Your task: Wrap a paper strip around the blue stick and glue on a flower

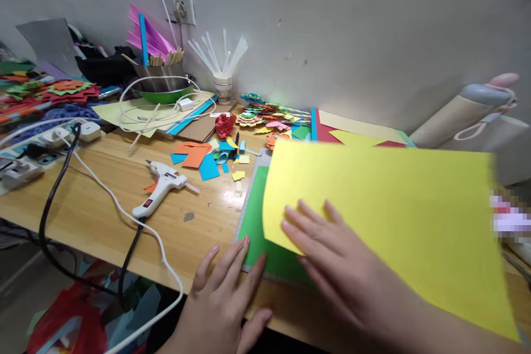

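A large yellow sheet (385, 204) lies over a green sheet (257, 215) at the right front of the table, its left edge lifted a little. My right hand (332, 254) rests on the yellow sheet's lower left part, fingers stretched out, somewhat blurred. At the table's front edge, my left hand (228, 287) is spread, with fingertips at the green sheet's lower left corner. A grey edge, perhaps of a board, shows beneath the green sheet. Neither hand is wrapped round anything.
A white glue gun (161, 188) with trailing cables lies left of the sheets. Coloured paper scraps (209, 166) and a red crumpled paper (225, 124) lie behind. Farther back stand a cup of clear sticks (223, 90) and a green bowl (166, 95). Rolls (460, 108) lean at right.
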Available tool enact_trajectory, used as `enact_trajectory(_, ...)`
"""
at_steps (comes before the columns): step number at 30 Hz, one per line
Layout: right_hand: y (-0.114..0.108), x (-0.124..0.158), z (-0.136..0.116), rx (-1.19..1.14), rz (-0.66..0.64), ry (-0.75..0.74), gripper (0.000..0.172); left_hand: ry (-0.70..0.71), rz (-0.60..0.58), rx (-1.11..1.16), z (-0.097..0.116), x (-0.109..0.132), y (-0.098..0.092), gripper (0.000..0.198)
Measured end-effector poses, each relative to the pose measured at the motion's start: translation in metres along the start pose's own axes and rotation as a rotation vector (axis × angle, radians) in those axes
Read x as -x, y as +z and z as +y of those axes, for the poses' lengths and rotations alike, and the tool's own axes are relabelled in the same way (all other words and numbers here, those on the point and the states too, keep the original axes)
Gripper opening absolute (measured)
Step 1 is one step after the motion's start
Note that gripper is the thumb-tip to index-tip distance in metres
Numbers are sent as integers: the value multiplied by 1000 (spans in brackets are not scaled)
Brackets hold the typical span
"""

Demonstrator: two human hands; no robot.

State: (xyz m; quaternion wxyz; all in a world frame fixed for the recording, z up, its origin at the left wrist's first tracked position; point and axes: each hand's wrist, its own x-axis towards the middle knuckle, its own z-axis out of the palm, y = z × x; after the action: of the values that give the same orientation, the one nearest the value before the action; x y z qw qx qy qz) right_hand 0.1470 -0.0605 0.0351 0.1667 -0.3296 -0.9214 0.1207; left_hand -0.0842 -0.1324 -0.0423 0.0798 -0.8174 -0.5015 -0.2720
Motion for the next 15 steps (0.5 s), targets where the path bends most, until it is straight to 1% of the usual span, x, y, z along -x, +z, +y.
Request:
enact_trajectory(1, 13, -8, -2, 22, -75, -50, 49, -6, -7, 2, 0, 1, 0, 53)
enact_trajectory(3, 37, -15, -6, 33, -183, -11, 46, -17, -14, 9, 1, 2, 0, 49)
enact_trajectory(5, 55, -15, -7, 42, -221, 36, 46, -31, -17, 16, 2, 3, 1, 45)
enact_trajectory(7, 65, -13, -8, 53, -215, 75, 48, -36, -25, 14, 3, 4, 1, 45)
enact_trajectory(10, 66, -12, -10, 6, -182, 127, 49, -31, -12, 13, 2, 3, 0, 46)
enact_trajectory(12, 59, -9, -8, -109, -121, 169, 48, -26, -12, 21, 1, 2, -1, 50)
enact_trajectory(13, 53, -7, -5, -174, -62, 215, 47, -19, -18, 27, -1, 2, -2, 51)
enact_trajectory(15, 35, 2, 7, -240, 135, 374, 42, -7, -34, 45, -5, 0, -3, 49)
